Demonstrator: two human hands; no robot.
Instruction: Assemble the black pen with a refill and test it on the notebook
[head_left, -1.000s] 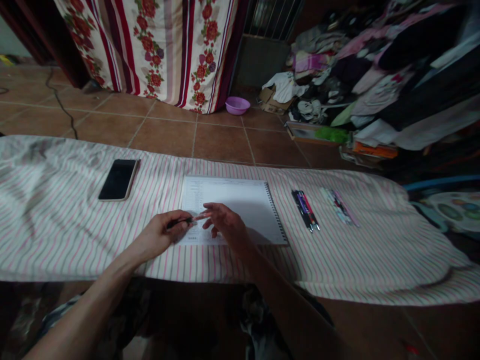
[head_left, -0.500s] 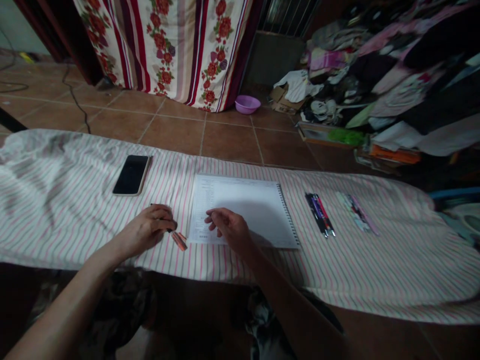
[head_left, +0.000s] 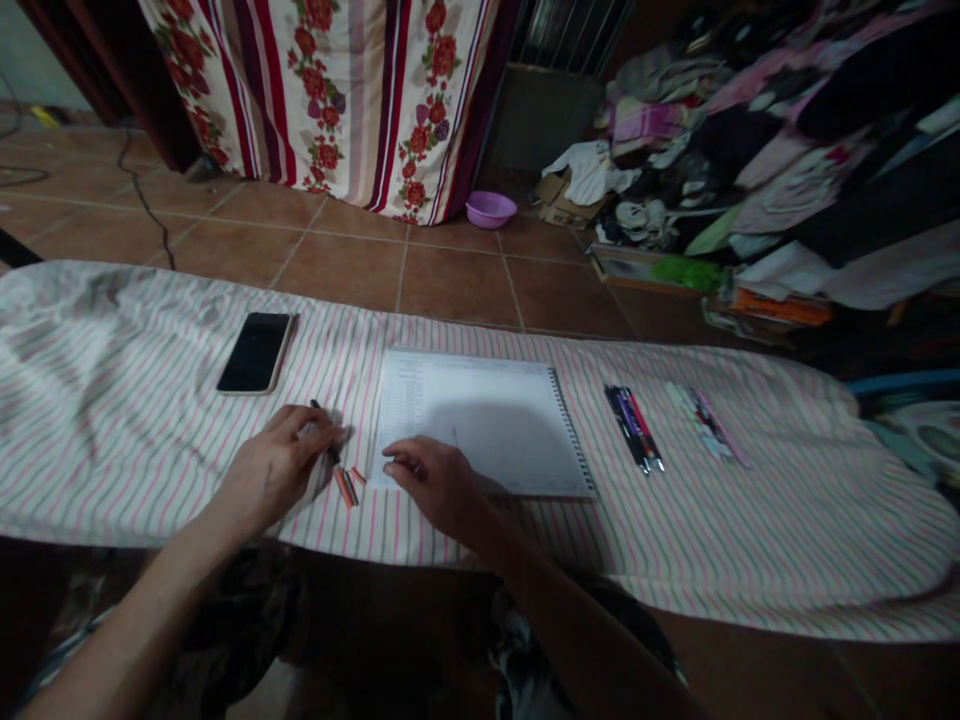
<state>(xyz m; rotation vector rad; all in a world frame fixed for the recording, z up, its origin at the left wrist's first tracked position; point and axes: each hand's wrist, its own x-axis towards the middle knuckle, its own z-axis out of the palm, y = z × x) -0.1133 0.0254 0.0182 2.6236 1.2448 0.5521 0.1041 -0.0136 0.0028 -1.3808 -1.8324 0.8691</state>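
Observation:
My left hand [head_left: 289, 455] rests on the striped cloth with its fingers bent around a slim dark-and-orange pen [head_left: 343, 485]. The pen's dark end shows above the fingers, and its orange end points toward me. Beside it lies a shorter orange piece [head_left: 358, 475], partly separate; its kind is unclear. My right hand [head_left: 439, 485] hovers over the lower left of a spiral notebook [head_left: 502, 420], fingers loosely curled and slightly apart, nothing visible in them. The notebook lies with a pale, mostly blank face up, print along its left side and the coil on the right.
A phone [head_left: 257, 353] lies left of the notebook. To the right are a group of dark, purple and red pens [head_left: 634, 428] and a group of pastel pens [head_left: 706, 423]. A striped cloth [head_left: 787, 540] covers the surface. Beyond it stand a purple basin [head_left: 490, 209] and piled clothes [head_left: 795, 170].
My right hand has moved left and nearer me, its fingers curling more. My left hand has shifted slightly left, and the orange ends have spread apart on the cloth.

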